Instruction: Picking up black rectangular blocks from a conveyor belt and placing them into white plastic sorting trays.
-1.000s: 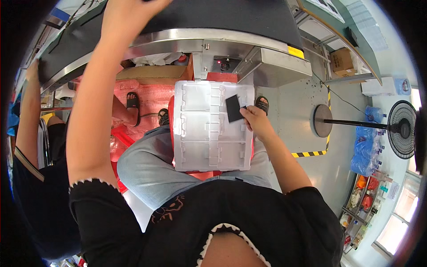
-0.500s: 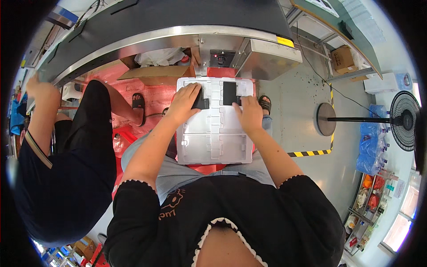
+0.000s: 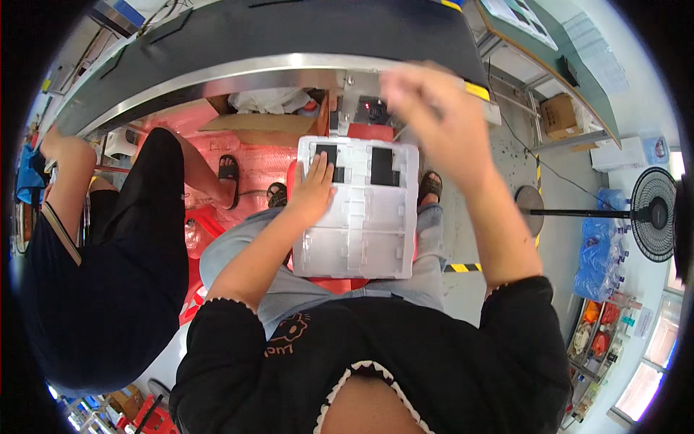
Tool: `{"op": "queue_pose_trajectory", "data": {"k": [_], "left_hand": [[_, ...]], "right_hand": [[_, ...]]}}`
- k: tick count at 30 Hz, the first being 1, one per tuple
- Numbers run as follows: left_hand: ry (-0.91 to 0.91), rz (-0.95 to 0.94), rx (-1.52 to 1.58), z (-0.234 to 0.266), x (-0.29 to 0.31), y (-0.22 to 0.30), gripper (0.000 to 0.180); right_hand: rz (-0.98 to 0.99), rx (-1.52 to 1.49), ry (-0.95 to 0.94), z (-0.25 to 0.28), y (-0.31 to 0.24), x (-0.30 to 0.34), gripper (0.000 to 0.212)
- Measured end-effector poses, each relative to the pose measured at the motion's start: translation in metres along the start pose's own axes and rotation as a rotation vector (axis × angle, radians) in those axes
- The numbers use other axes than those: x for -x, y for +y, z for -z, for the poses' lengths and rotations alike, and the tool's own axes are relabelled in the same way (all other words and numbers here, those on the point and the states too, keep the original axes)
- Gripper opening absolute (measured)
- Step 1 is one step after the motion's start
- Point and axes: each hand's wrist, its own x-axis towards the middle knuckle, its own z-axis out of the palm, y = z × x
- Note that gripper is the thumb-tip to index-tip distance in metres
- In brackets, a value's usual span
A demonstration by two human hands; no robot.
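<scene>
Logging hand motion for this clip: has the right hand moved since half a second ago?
Yes: the right hand has moved forward off the white tray, now overlapping the long metal edge in view.

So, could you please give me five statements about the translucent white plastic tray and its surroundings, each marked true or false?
1. The translucent white plastic tray has six compartments. True.
2. Both flat, rectangular black pieces lie in the nearest row. False: the left black piece and the right black piece lie in the farthest row.
3. The person's bare left hand covers part of the left black piece. True.
4. The person's bare right hand presses on the right black piece. False: it is raised apart from that piece, blurred.
5. A black, round-headed pedestal fan stands to the person's right. True.
</scene>
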Motion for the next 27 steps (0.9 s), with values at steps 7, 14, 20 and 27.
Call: {"op": "queue_pose_trajectory", "data": {"k": [7,14,20,27], "left_hand": [[0.873,-0.168,0.404,0.176,-0.022,-0.013,0.015],[1.097,0.491,-0.013,0.262,-0.107,-0.151,0.072],[0.467,0.912,-0.077,0.276,-0.19,-0.166,0.091],[0.37,0.62,-0.003,0.298,-0.185,-0.159,0.067]], "right_hand": [[0.343,0.416,0.119,-0.043,0.116,-0.201,0.048],[-0.153,0.868,-0.505,-0.042,0.09,-0.231,0.042],[-0.213,0.652,-0.218,0.016,0.079,-0.19,0.035],[-0.34,0.057,-0.433,0.024,0.003,0.004,0.036]]}}
